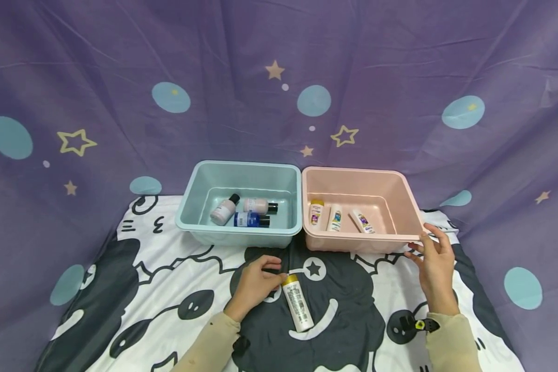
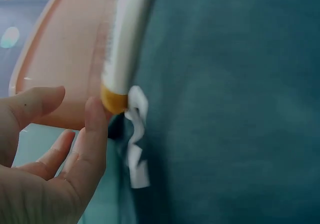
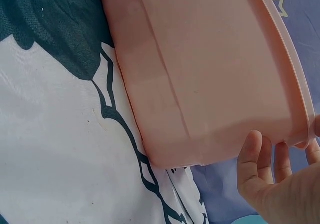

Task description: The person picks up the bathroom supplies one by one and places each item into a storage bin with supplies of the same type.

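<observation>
My left hand [image 1: 256, 285] is at the gold cap of a white bottle [image 1: 298, 305] with a barcode label. The bottle lies on the dark part of the printed cloth. Seen from the left wrist, the thumb and fingers stand apart, and a fingertip [image 2: 94, 109] is right beside the gold cap [image 2: 115, 101]. My right hand [image 1: 437, 268] grips the front right corner of a pink bin [image 1: 353, 236] by its rim. In the right wrist view, its fingertips [image 3: 251, 141] are against the bin's outer wall [image 3: 210, 84].
Touching the pink bin on its left is a light blue bin [image 1: 242, 230] with two pale pink bottles [image 1: 224, 212] and a blue bottle [image 1: 247, 219], all black-capped. Inside the pink bin lie three small white containers [image 1: 335, 218]. A purple curtain [image 1: 242, 119] hangs behind.
</observation>
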